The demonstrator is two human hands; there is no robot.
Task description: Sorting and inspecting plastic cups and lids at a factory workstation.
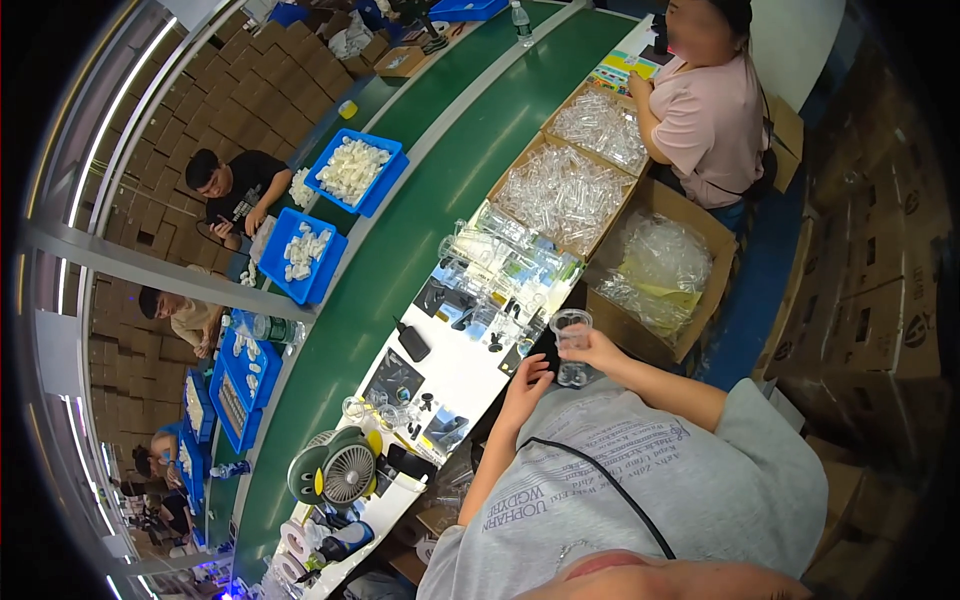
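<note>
My right hand (598, 352) is raised over the white worktable's (455, 372) near edge and grips a small clear plastic cup (571, 326) by its side. A second clear piece (572, 375) sits just below that hand. My left hand (527, 377) hovers beside it with fingers loosely curled, holding nothing that I can see, close to a small black part (509, 361) on the table. Several clear cups and black parts lie on the white surface ahead of both hands.
A green conveyor belt (400, 250) runs along the table's far side. Cardboard boxes of clear plastic pieces (565, 195) and bagged ones (655, 265) stand to the right, by a person in a pink shirt (705, 110). Blue bins of white parts (350, 172) and a small fan (345, 470) are left.
</note>
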